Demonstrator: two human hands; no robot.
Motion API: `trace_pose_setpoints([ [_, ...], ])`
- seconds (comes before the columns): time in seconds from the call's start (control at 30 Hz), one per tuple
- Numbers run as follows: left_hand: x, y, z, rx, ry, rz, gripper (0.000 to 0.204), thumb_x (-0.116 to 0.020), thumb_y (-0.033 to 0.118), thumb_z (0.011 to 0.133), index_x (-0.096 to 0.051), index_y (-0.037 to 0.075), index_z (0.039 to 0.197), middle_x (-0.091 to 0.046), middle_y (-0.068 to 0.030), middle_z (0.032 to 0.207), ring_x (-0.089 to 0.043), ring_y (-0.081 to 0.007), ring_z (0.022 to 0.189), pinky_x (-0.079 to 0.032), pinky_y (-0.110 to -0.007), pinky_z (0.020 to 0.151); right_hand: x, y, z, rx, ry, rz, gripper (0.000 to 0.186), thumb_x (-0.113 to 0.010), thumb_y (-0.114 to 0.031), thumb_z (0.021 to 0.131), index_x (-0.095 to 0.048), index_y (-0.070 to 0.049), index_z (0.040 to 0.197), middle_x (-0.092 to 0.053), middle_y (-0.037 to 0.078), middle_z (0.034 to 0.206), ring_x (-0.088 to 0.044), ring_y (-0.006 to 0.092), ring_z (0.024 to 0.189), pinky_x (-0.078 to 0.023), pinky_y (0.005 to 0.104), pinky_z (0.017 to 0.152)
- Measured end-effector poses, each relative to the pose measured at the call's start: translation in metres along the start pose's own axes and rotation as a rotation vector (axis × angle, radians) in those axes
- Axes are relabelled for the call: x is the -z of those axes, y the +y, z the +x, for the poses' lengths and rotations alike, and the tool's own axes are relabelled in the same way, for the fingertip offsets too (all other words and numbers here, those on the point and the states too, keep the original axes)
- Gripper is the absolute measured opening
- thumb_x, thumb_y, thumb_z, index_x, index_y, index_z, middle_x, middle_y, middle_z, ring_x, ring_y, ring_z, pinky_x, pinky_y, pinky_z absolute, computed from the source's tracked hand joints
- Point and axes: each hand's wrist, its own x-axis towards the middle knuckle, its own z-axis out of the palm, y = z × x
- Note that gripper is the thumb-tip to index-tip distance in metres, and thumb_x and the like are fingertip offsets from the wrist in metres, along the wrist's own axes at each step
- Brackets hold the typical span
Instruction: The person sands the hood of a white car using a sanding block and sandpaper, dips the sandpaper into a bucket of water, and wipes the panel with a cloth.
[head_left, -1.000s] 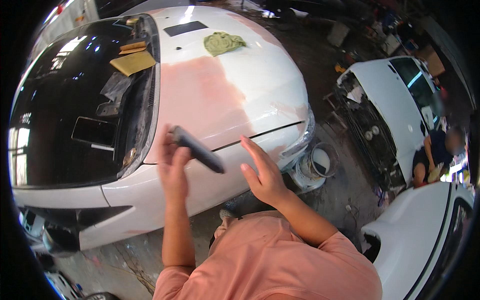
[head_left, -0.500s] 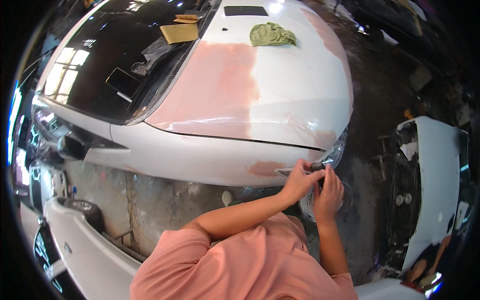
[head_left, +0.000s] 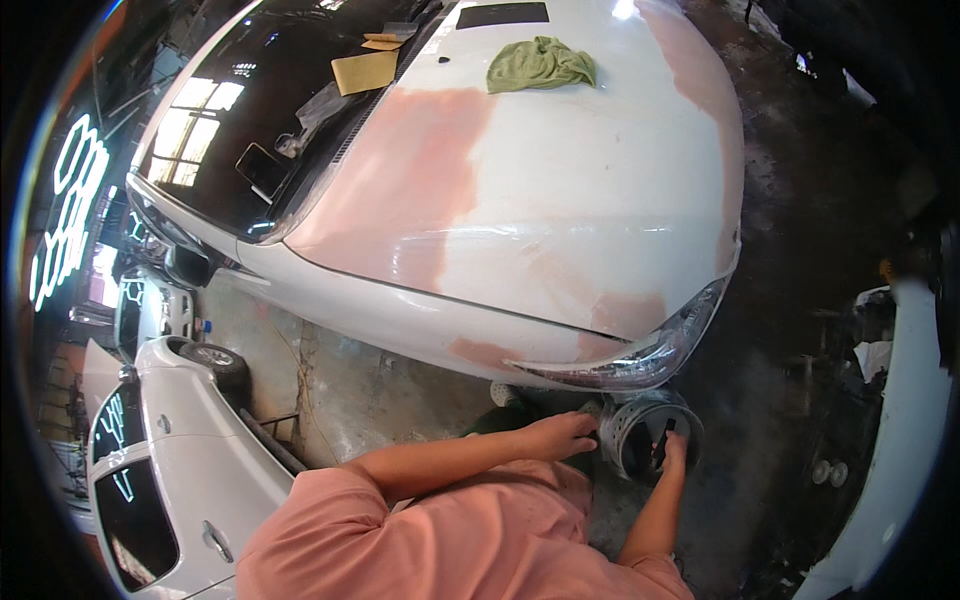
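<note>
My left hand (head_left: 568, 436) is beside the bucket, empty, with its fingers loosely curved and apart. My right hand (head_left: 674, 448) grips a dark sanding block (head_left: 661, 436) down inside the mouth of a bucket (head_left: 619, 428). The bucket stands on the floor just below the wrapped headlight (head_left: 650, 355) of a white car. That car's hood (head_left: 580, 160) carries pink patches (head_left: 400, 170), a bunched green cloth (head_left: 540, 68) and a dark rectangular sheet (head_left: 502, 15).
A white car (head_left: 195, 480) with a tyre (head_left: 225, 370) stands at the left. A detached-looking white panel and dark car front (head_left: 905, 420) line the right side. Yellow paper (head_left: 363, 72) and a phone (head_left: 258, 172) lie on the windscreen. A hose (head_left: 300, 420) crosses the floor.
The block has passed from my left hand, through both hands, into my right hand and moved down into the bucket. My left hand has let go and drawn slightly left.
</note>
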Motion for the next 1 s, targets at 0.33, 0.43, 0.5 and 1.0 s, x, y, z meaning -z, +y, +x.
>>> trace_pose_setpoints([
  [0.33,-0.013,-0.06,-0.022,0.097,0.059,0.036,0.052,-0.064,0.037,0.104,-0.061,0.002,0.143,-0.065,-0.021,0.139,-0.061,-0.0382,0.131,-0.047,-0.045,0.113,-0.032,0.047,0.146,0.283,-0.173,-1.398,0.056,-0.046,-0.029,0.11,-0.045,-0.002,0.16,-0.044,0.021,0.165,-0.051,0.0387,0.145,-0.04,0.0446,0.122],
  [0.43,-0.011,-0.043,-0.042,0.185,0.102,-0.078,0.048,-0.068,0.033,0.103,-0.063,0.003,0.14,-0.067,-0.0203,0.135,-0.065,-0.036,0.126,-0.052,-0.044,0.108,-0.008,0.044,0.117,0.331,-0.033,-1.344,0.052,-0.043,-0.027,0.11,-0.053,-0.001,0.153,-0.048,0.023,0.161,-0.049,0.0388,0.147,-0.039,0.0455,0.124],
  [0.5,0.007,-0.029,-0.053,0.137,0.163,-0.107,0.044,-0.07,0.028,0.103,-0.065,0.003,0.139,-0.07,-0.0194,0.132,-0.068,-0.0323,0.12,-0.055,-0.042,0.103,-0.003,0.018,0.051,0.441,0.009,-1.19,0.046,-0.047,-0.028,0.109,-0.065,-0.001,0.141,-0.057,0.028,0.15,-0.055,0.0438,0.139,-0.045,0.0503,0.117],
  [1.0,0.352,-0.157,-0.272,-0.365,1.937,0.353,0.022,-0.065,0.016,0.105,-0.068,0.003,0.124,-0.069,-0.0143,0.123,-0.062,-0.0299,0.114,-0.047,-0.039,0.098,-0.096,-0.178,-0.361,1.416,0.118,-0.807,0.044,-0.068,-0.026,0.101,-0.066,-0.004,0.139,-0.065,0.021,0.134,-0.063,0.0403,0.125,-0.051,0.0448,0.105],
])
